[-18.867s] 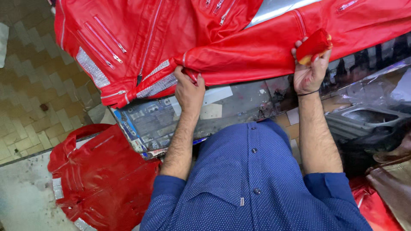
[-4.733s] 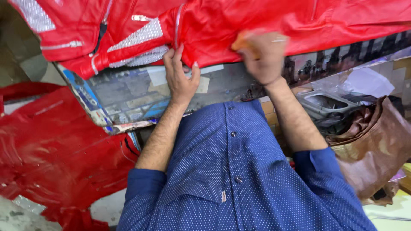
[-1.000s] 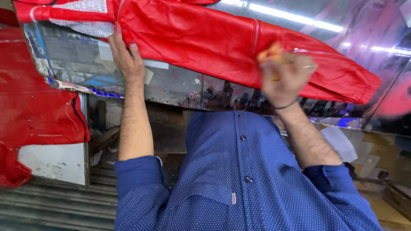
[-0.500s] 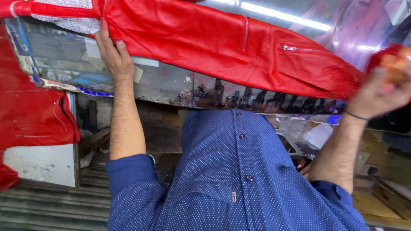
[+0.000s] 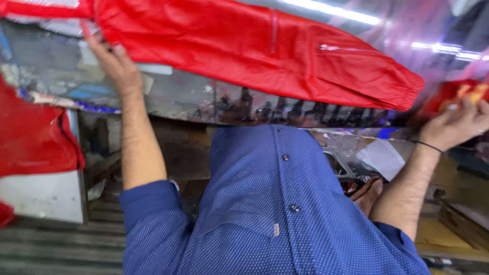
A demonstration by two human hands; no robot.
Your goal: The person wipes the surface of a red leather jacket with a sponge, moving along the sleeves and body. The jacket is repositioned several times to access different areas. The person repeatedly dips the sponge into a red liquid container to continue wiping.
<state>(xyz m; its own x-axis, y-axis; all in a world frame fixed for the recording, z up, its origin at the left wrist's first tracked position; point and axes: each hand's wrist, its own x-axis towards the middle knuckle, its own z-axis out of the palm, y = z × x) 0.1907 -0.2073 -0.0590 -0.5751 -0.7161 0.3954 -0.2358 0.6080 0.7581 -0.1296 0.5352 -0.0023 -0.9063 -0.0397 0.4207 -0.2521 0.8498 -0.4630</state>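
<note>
Blue dotted shirt (image 5: 275, 214) fills the near part of the view, sleeves rolled up above the elbows. Left hand (image 5: 114, 63) up at the near edge of the red leather jacket (image 5: 265, 51), fingers spread fairly flat and pressing on the leather right where it meets the bench (image 5: 204, 99); no real grip, more of a flat hold. Right hand (image 5: 456, 125) off to the side, clear of the jacket, closed loosely around a small orange and red pad (image 5: 466, 94); blurry there, so hard to say exactly what the pad is. Thin dark band on that wrist.

Bench top looks shiny and metallic, with scuffed papers or stickers along the near edge and reflections across it. Another heap of red leather (image 5: 35, 137) hanging down at the left, beside a pale panel. Something brown, maybe a bag (image 5: 369, 193), tucked low by the right forearm, plus a crumpled bit of pale paper (image 5: 382, 158) near it. Bright strip-light glare on the far surface.

Sleeve of the jacket stretched out long across the bench, running left to right and slanting a bit toward the near side, cuff end (image 5: 407, 91) pointing right toward the right hand, short silver zip (image 5: 346, 49) near that cuff.
</note>
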